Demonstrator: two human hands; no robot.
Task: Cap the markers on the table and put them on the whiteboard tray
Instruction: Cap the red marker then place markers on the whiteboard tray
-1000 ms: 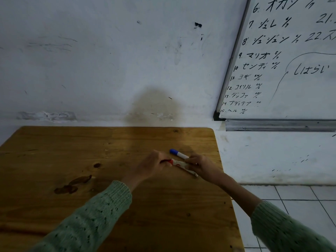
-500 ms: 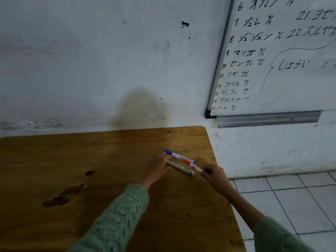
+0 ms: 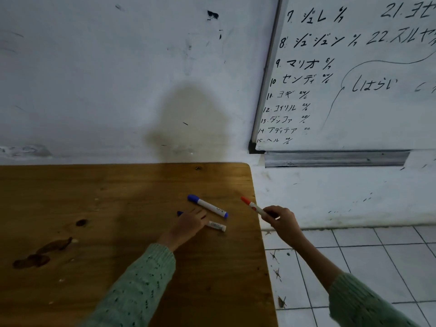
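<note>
Off the table's right edge, we are gripping the capped red marker [image 3: 252, 205] in our closed right hand [image 3: 278, 217], while our left hand [image 3: 188, 226], fingers loosely spread, is covering a second marker [image 3: 215, 225], grasp unclear. We are judging one capped blue marker [image 3: 207, 206] waiting on the table [image 3: 94, 197] and the tray [image 3: 335, 159] holding none.

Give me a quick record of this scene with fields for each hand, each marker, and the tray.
right hand: holds red-capped marker just past the table edge
left hand: resting on third marker, a blue bit at its fingertips
blue-capped marker: lying on table, untouched
whiteboard tray: no marker visible on it
</note>
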